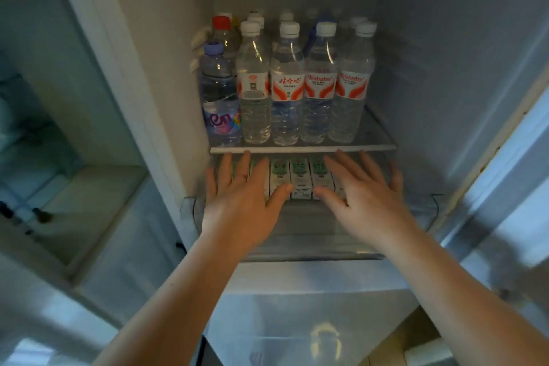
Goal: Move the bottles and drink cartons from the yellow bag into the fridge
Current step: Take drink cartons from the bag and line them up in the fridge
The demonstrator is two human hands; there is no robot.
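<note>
Both hands, left (237,196) and right (365,196), flat, gripping nothing, are squaring cartons (300,178) under the shelf (303,148); next, likely the bag.

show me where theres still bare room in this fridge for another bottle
A bare strip of glass shelf lies between the rightmost Wahaha bottle and the fridge wall. The lower shelf is bare in front of the drink cartons, under the left hand and right hand. Crowded: the rest of the glass shelf, bottles several rows deep.

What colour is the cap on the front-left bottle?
The cap is pale purple, best seen in the head view.
</note>
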